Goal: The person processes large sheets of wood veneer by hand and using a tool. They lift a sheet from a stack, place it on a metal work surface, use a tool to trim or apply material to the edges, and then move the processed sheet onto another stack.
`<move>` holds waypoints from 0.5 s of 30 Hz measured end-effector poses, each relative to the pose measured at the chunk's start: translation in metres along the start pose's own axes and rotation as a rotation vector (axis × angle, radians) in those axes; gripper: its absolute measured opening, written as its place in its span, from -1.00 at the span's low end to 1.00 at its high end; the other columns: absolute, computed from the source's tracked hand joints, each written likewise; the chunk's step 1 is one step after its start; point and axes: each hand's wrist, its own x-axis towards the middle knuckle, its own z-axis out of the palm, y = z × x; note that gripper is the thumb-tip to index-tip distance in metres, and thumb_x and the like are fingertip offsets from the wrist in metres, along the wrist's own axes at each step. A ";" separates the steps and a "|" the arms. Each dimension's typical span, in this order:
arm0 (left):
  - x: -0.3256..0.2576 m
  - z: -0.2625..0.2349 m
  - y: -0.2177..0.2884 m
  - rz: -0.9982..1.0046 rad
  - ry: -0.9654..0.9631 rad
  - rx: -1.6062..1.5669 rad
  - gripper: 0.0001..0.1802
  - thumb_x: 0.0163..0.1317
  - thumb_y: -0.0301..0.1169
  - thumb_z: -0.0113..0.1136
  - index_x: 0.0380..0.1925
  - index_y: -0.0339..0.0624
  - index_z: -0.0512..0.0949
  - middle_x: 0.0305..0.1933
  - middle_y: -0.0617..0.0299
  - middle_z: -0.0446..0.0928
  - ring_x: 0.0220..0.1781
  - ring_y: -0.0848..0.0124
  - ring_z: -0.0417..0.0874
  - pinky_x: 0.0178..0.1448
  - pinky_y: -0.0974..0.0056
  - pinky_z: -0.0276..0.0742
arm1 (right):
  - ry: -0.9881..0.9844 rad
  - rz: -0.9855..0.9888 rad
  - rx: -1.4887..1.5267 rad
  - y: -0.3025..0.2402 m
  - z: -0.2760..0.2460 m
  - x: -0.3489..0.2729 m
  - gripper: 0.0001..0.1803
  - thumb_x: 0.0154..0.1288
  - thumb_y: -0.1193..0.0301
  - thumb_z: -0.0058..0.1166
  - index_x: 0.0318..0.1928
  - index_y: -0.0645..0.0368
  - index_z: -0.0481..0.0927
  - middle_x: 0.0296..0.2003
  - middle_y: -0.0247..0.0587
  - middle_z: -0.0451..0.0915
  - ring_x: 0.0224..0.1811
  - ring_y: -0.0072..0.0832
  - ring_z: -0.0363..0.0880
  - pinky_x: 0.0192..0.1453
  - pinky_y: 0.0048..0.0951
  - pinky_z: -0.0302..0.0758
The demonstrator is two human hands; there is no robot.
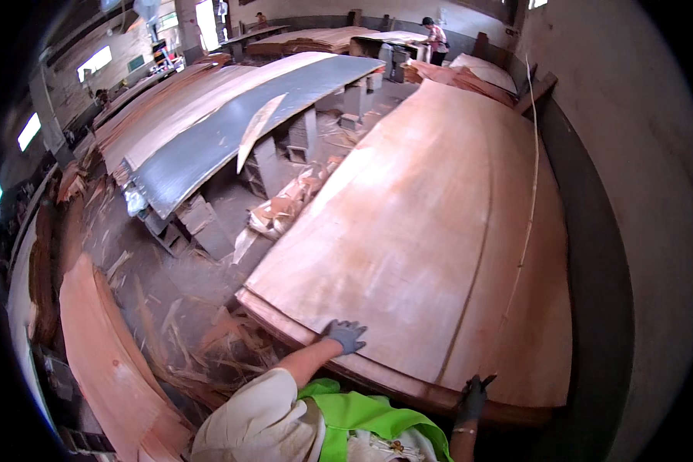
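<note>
A tall stack of pale wood veneer sheets (408,223) lies before me, with a long dark seam running down its right part. My left hand (347,336), in a grey glove, rests flat on the near left edge of the top sheet, fingers spread. At the near right edge is my right hand (472,400), in a dark glove, its fingers closed. A long thin wood strip (530,208) runs from there up along the stack's right side to the wall. The strip's lower end blurs near the fingers, where a small dark tip also shows.
On the left, a dark-topped bench (231,138) on block supports carries veneer. Torn scraps (292,196) litter the floor beside it. Leaning veneer sheets (104,346) stand at the near left. A wall (631,154) borders the right side. Another person (436,40) stands at the back.
</note>
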 end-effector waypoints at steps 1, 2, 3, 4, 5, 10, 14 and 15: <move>-0.009 0.002 -0.007 0.026 0.077 -0.032 -0.36 0.21 0.08 -0.19 0.28 0.17 0.12 0.37 0.14 0.06 0.35 0.12 0.13 0.26 -0.14 0.04 | -0.083 0.069 0.050 0.004 0.022 -0.003 -0.76 0.22 0.21 0.06 -0.49 0.07 0.46 -0.75 -0.43 0.30 -0.73 -0.63 0.22 -0.67 -0.55 0.22; -0.019 0.009 -0.012 0.070 0.188 -0.030 -0.36 0.22 0.06 -0.19 0.28 0.15 0.12 0.36 0.14 0.08 0.33 0.13 0.16 0.25 -0.15 0.05 | -0.113 0.081 0.035 0.013 0.029 0.015 -0.75 0.22 0.19 0.06 -0.49 0.03 0.44 -0.76 -0.46 0.27 -0.76 -0.65 0.17 -0.72 -0.57 0.17; -0.031 0.014 -0.022 0.102 0.307 -0.025 -0.37 0.23 0.05 -0.19 0.28 0.13 0.12 0.35 0.14 0.10 0.31 0.13 0.19 0.25 -0.16 0.06 | -0.157 0.091 0.024 0.017 0.042 0.028 -0.75 0.21 0.16 0.05 -0.49 0.00 0.43 -0.76 -0.48 0.25 -0.80 -0.67 0.12 -0.77 -0.60 0.12; -0.053 0.009 -0.034 0.078 0.288 -0.002 -0.37 0.24 0.02 -0.18 0.27 0.06 0.13 0.32 0.12 0.15 0.25 0.15 0.26 0.23 -0.12 0.10 | -0.139 0.136 -0.012 0.012 0.061 0.021 -0.74 0.22 0.19 0.05 -0.53 -0.01 0.38 -0.78 -0.50 0.22 -0.82 -0.67 0.10 -0.79 -0.58 0.08; -0.067 0.037 -0.065 0.182 0.499 -0.112 -0.37 0.22 -0.02 -0.13 0.26 -0.03 0.15 0.28 0.11 0.23 0.21 0.17 0.31 0.20 -0.05 0.15 | -0.143 0.179 -0.064 -0.003 0.087 0.006 -0.71 0.22 0.21 0.04 -0.57 -0.02 0.33 -0.81 -0.53 0.19 -0.84 -0.67 0.07 -0.81 -0.57 0.05; -0.199 0.133 -0.199 0.017 0.597 -0.539 -0.44 0.17 -0.10 -0.05 0.15 -0.09 0.26 0.13 0.02 0.37 0.07 0.06 0.44 0.14 -0.02 0.27 | -0.058 -0.196 -0.355 0.020 0.168 -0.050 -0.73 0.18 0.31 0.09 -0.58 0.08 0.35 -0.79 -0.47 0.23 -0.84 -0.61 0.15 -0.80 -0.51 0.10; -0.308 0.260 -0.331 -0.393 0.551 -0.867 -0.49 0.19 -0.14 -0.09 0.10 -0.14 0.30 -0.01 -0.08 0.46 -0.03 -0.06 0.48 0.03 0.01 0.39 | -0.132 -0.326 -0.369 0.110 0.242 -0.084 -0.76 0.16 0.38 0.09 -0.57 0.11 0.35 -0.79 -0.47 0.22 -0.84 -0.61 0.15 -0.79 -0.51 0.10; -0.341 0.276 -0.359 -0.443 0.604 -0.726 -0.50 0.19 -0.14 -0.09 0.08 -0.14 0.31 -0.01 -0.09 0.45 -0.02 -0.06 0.47 0.04 0.01 0.39 | -0.182 -0.284 -0.294 0.119 0.269 -0.105 -0.75 0.15 0.39 0.09 -0.58 0.11 0.34 -0.79 -0.46 0.22 -0.84 -0.63 0.14 -0.79 -0.49 0.09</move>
